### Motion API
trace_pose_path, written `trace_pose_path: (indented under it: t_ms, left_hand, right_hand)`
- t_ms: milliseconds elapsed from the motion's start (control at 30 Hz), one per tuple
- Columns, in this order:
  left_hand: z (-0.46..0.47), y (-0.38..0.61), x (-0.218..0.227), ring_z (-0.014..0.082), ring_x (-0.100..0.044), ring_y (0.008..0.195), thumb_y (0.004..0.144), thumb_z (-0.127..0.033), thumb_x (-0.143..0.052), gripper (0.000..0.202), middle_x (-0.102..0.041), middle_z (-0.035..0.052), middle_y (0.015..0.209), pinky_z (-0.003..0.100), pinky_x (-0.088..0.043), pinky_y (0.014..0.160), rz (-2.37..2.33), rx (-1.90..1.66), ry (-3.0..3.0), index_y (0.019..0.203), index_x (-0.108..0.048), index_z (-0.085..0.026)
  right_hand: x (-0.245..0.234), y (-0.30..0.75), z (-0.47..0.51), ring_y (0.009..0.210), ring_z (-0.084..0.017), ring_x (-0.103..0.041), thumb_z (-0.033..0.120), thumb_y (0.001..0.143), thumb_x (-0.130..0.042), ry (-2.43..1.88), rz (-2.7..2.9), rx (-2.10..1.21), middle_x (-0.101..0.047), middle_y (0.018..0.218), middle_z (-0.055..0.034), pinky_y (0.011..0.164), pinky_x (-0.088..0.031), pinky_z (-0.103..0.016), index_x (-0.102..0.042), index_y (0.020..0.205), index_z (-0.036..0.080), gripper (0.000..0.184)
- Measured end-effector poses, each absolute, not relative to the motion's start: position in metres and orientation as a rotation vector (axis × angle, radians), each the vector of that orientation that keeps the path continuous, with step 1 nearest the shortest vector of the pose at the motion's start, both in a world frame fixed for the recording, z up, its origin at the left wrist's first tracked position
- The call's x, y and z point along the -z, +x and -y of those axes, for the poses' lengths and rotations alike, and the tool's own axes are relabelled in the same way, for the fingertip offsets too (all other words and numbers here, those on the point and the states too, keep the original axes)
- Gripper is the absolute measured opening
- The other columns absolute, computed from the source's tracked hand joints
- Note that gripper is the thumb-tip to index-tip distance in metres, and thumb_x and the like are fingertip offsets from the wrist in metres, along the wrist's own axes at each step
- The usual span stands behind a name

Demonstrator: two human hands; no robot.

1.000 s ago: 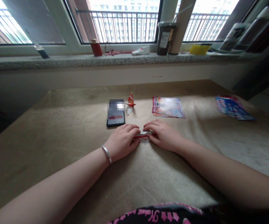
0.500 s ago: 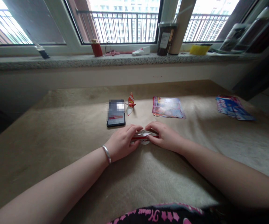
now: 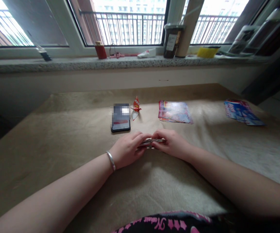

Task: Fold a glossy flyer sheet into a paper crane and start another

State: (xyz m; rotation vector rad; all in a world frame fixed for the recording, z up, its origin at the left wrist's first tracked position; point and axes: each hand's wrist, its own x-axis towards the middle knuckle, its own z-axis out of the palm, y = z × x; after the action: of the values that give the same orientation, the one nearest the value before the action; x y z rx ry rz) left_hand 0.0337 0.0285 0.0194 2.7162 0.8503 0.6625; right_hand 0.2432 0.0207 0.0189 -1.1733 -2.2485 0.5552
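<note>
Between my two hands is a small piece of folded paper, now seen nearly edge-on as a thin strip. My left hand, with a silver bracelet at the wrist, pinches its left end between thumb and fingers. Its right end is pinched by my right hand, and the fingertips of both hands almost meet. My fingers hide much of the paper. Just beyond my left hand lies a phone with a blurred screen. A red and white origami crane stands beside the phone.
A stack of printed paper sheets lies beyond my right hand. More blue and red sheets are fanned out at the table's far right. Against the window, the stone sill bears a red container, a dark lidded cup and a yellow item.
The folded paper has tipped and flattened: its white flaps and red stripe no longer show, only a thin edge. Both hands have closed slightly around it and stayed in nearly the same place.
</note>
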Motion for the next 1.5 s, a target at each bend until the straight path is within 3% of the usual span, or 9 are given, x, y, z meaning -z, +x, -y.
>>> trace_pose_path:
  t_ms: [133, 300, 500, 733, 1200, 1500]
  left_hand:
    - [-0.0292, 0.0341, -0.0197, 0.0133, -0.056, 0.075, 0.08, -0.016, -0.05, 0.034, -0.058, 0.0054, 0.095, 0.025, -0.048, 0.065, -0.804, -0.732, 2.719, 0.114, -0.046, -0.018]
    - [-0.0309, 0.0353, -0.0232, 0.0145, -0.054, 0.082, 0.082, -0.013, -0.046, 0.025, -0.058, 0.0052, 0.094, 0.026, -0.047, 0.07, -0.76, -0.795, 2.825, 0.106, -0.051, -0.018]
    - [-0.0316, 0.0352, -0.0242, 0.0158, -0.053, 0.087, 0.08, -0.013, -0.049, 0.021, -0.058, 0.0048, 0.099, 0.029, -0.046, 0.076, -0.775, -0.597, 2.891, 0.099, -0.055, -0.019]
    - [-0.0307, 0.0357, -0.0264, 0.0168, -0.053, 0.086, 0.083, -0.023, -0.051, 0.02, -0.059, 0.0061, 0.099, 0.03, -0.045, 0.075, -0.804, -0.491, 2.877, 0.101, -0.057, -0.019]
    - [-0.0357, 0.036, -0.0194, 0.0163, -0.052, 0.086, 0.087, -0.019, -0.044, 0.018, -0.061, 0.0058, 0.094, 0.03, -0.045, 0.076, -0.817, -0.514, 2.893, 0.095, -0.06, -0.018]
    - [-0.034, 0.0359, -0.0235, 0.0161, -0.053, 0.084, 0.086, -0.02, -0.047, 0.015, -0.063, 0.0036, 0.092, 0.032, -0.042, 0.078, -0.805, -0.514, 2.966, 0.088, -0.062, -0.02]
  right_hand:
    - [-0.0189, 0.2442, -0.019, 0.061, -0.01, -0.054, 0.022, 0.079, -0.055, -1.125, 2.287, -0.457, -0.061, 0.072, 0.0002, 0.056, -0.039, -0.02, -0.057, 0.079, 0.019, 0.004]
    - [-0.0203, 0.2475, -0.0207, 0.078, -0.014, -0.057, 0.018, 0.08, -0.051, -0.888, 2.393, -0.174, -0.065, 0.086, -0.0033, 0.068, -0.042, -0.024, -0.055, 0.082, 0.019, 0.004]
    - [-0.0193, 0.2478, -0.0249, 0.083, -0.015, -0.055, 0.017, 0.081, -0.047, -0.829, 2.562, 0.093, -0.065, 0.09, -0.0037, 0.069, -0.04, -0.026, -0.056, 0.082, 0.019, 0.009]
    - [-0.0189, 0.2458, -0.0254, 0.084, -0.017, -0.054, 0.018, 0.084, -0.046, -0.904, 2.654, 0.142, -0.065, 0.093, -0.0042, 0.07, -0.039, -0.027, -0.057, 0.084, 0.019, 0.011]
    - [-0.0184, 0.2456, -0.0252, 0.083, -0.017, -0.052, 0.022, 0.086, -0.045, -0.899, 2.711, 0.118, -0.063, 0.089, -0.0055, 0.068, -0.038, -0.027, -0.058, 0.084, 0.018, 0.014]
    - [-0.0241, 0.243, -0.0205, 0.08, -0.018, -0.053, 0.036, 0.084, -0.05, -0.867, 2.763, 0.162, -0.063, 0.087, -0.0052, 0.065, -0.036, -0.03, -0.059, 0.081, 0.018, 0.02]
